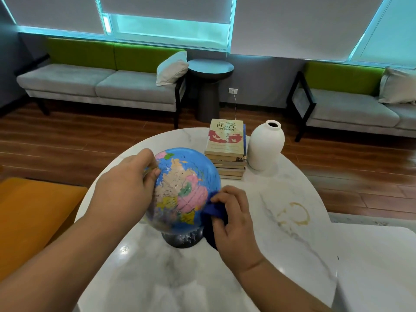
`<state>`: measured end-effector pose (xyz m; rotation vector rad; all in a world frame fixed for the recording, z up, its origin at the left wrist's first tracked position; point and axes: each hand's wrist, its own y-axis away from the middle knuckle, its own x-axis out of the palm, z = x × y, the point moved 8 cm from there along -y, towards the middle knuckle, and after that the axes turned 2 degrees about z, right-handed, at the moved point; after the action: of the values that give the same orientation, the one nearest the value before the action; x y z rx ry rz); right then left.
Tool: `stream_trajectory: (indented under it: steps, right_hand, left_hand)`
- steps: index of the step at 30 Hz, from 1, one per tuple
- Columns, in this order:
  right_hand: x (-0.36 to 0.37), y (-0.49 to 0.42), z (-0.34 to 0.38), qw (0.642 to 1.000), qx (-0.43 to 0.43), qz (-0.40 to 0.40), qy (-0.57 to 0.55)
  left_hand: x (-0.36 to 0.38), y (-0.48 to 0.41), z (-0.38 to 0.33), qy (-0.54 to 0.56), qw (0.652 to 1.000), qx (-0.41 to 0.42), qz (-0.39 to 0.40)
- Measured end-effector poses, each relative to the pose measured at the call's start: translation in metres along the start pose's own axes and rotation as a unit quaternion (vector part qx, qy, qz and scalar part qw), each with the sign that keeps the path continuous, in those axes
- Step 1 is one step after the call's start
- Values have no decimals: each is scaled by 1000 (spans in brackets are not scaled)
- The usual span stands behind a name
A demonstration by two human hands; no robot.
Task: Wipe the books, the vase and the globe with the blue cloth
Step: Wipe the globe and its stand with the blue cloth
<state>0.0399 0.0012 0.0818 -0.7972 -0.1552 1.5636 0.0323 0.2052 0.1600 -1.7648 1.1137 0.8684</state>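
A blue globe (184,188) with coloured countries stands on a dark base in the middle of the round white marble table (281,244). My left hand (128,183) grips the globe's upper left side, fingers curled over its clear arc. My right hand (234,217) holds the bunched blue cloth (213,212) against the globe's lower right side. Behind the globe lies a stack of several books (227,152). A white vase (265,147) stands upright just to the right of the books.
A brownish ring stain (292,215) marks the table right of my right hand. An orange seat (33,212) sits at the left. Grey and green sofas (101,84) and a dark round side table (209,86) line the far wall across a wooden floor.
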Motion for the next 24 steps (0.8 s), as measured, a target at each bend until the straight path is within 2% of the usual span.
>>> stream_trajectory:
  steps: [3,6,9,12,15,18,20,24]
  right_hand:
    - [4,-28,26,997,-51,31,39]
    - [3,-34,23,996,-65,49,38]
    - [-6,-22,4,998,-48,42,-6]
    - [-14,-22,2,999,-33,28,4]
    - [1,-42,41,988,-93,79,95]
    - [30,-58,82,952,-167,142,216]
    - [36,-65,90,945,-156,169,231]
    - [23,-58,71,956,-81,207,190]
  left_hand:
    - [3,-1,3,8,1000,-1,5]
    - [10,-4,8,75,997,-8,20]
    - [15,-7,13,121,992,-14,41]
    - [16,-7,13,118,992,-10,41]
    - [15,-2,4,96,995,5,40]
    - [12,4,-8,82,995,25,45]
    - [10,4,-6,97,994,19,45]
    - [11,1,8,128,991,-6,49]
